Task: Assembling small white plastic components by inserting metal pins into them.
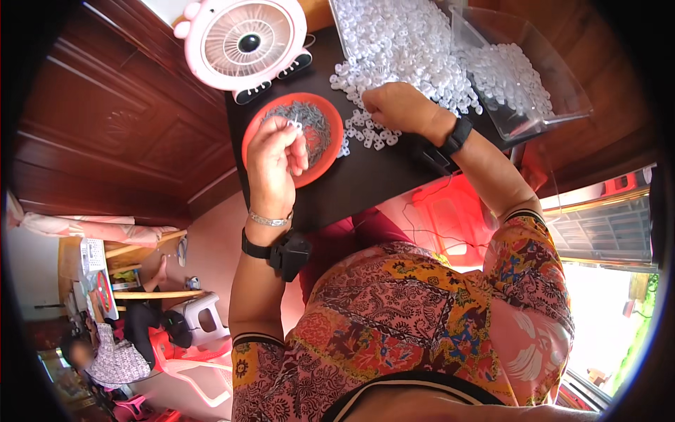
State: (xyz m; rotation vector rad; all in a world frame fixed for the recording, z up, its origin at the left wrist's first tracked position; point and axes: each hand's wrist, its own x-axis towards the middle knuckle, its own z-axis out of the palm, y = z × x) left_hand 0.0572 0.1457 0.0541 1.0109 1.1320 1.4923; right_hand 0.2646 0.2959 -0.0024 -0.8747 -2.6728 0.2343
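My left hand (273,158) is above an orange-red bowl (337,141), thumb and fingers pinching a small white plastic clip (295,126). Inside the bowl lies a heap of thin grey metal pins, like small nails (320,126). To the right, my right hand (402,107) rests at the near edge of a large pile of white plastic clips (404,46). Its fingers are bent and closed, and their tips are hidden from view. Several loose clips (376,135) are scattered just under and beside that hand.
A pink-and-white fan (249,43) stands at the dark table's (373,176) far left. A clear plastic bin (517,125) with more clips tilts at the right. A red plastic stool (453,214) is below the table's right side. Another person (119,355) sits at the far left.
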